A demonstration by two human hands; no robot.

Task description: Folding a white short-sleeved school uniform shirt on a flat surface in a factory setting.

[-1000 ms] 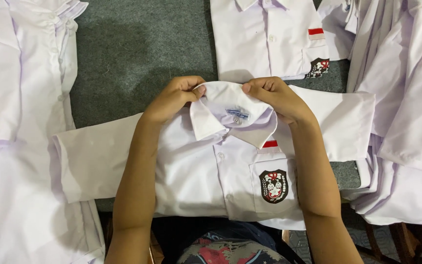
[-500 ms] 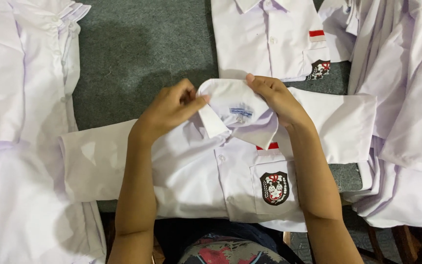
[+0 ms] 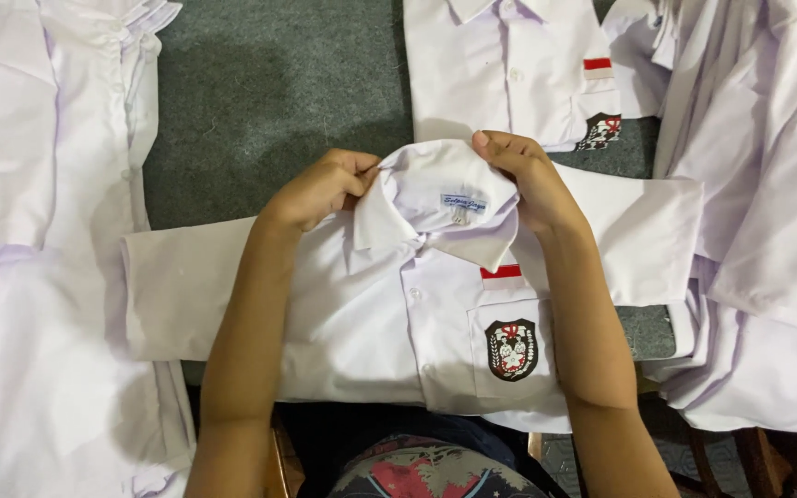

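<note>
A white short-sleeved shirt (image 3: 371, 323) lies flat, front up, on the grey carpet (image 3: 269, 101), with a dark crest badge (image 3: 511, 349) and a small red strip on its chest pocket. Its collar (image 3: 435, 198) stands up between my hands. My left hand (image 3: 317, 189) pinches the collar's left side with curled fingers. My right hand (image 3: 526, 175) grips the collar's right side, thumb on top. Both forearms reach over the shirt body.
Another white shirt with the same badge (image 3: 509, 65) lies just beyond. A stack of white shirts (image 3: 39, 231) fills the left side, and more white shirts (image 3: 767, 203) are piled on the right. My dark patterned clothing (image 3: 417, 470) shows at the bottom edge.
My left hand has drawn in and closed on the collar's left side. The collar has been pulled more upright and rounded. The right hand holds about the same place.
</note>
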